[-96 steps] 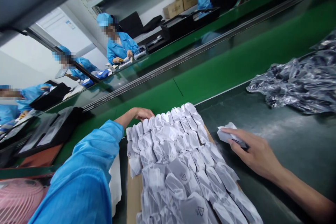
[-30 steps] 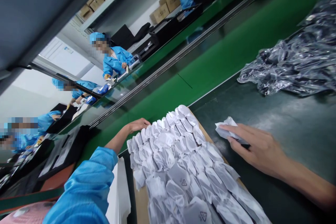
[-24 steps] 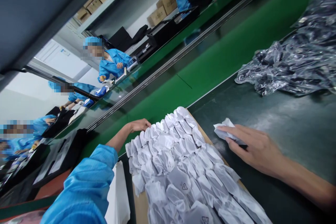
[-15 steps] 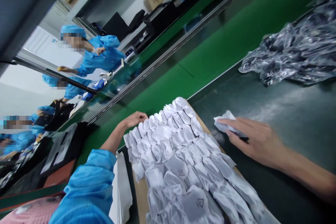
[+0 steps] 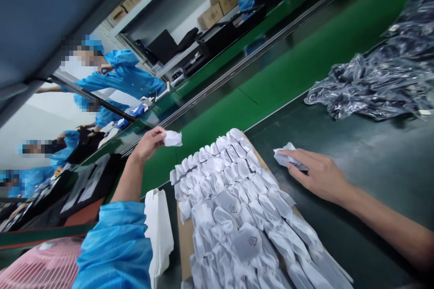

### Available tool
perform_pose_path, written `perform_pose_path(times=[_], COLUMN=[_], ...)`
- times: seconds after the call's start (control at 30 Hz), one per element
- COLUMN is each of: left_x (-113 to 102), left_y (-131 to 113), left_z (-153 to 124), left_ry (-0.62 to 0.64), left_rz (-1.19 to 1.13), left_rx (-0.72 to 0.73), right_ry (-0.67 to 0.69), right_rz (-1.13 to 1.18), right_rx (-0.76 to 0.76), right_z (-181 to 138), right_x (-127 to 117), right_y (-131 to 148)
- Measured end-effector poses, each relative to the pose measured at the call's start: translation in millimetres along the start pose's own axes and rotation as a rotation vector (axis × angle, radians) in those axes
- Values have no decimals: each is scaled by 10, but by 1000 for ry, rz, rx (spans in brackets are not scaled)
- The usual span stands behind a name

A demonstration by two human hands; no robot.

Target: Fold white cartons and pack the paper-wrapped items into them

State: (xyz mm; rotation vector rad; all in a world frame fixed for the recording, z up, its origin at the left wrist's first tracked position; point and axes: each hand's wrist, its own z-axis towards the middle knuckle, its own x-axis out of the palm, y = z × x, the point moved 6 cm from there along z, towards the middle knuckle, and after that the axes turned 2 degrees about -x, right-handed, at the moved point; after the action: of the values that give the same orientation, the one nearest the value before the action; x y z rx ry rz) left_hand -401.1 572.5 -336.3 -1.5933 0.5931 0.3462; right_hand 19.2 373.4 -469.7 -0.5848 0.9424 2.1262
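My left hand is raised over the green belt and pinches one end of a small white wrapped packet. To the right of the cardboard tray, my right hand grips another white packet with a dark edge, close above the dark tabletop. Between my hands, rows of white wrapped packets cover the cardboard tray. Some carry a printed triangle mark. What lies inside the wraps is hidden.
A stack of white sleeves stands left of the tray. Clear plastic bags with dark contents are heaped at the right. The green conveyor belt runs behind. A pink fan sits lower left. Co-workers in blue are across the line.
My left hand has lifted away from the tray's far left corner, up and to the left, and a packet now shows in it. My right hand keeps its packet, nearly in place.
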Motion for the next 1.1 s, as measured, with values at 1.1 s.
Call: perform_pose_path(times=[1.1], left_x=[-102], left_y=[1947], left_z=[-3359], left_ry=[-698], left_rz=[351], left_rx=[-603], right_ry=[355], right_rz=[-140], right_rx=[-506], right_z=[358], right_x=[376], right_y=[1801])
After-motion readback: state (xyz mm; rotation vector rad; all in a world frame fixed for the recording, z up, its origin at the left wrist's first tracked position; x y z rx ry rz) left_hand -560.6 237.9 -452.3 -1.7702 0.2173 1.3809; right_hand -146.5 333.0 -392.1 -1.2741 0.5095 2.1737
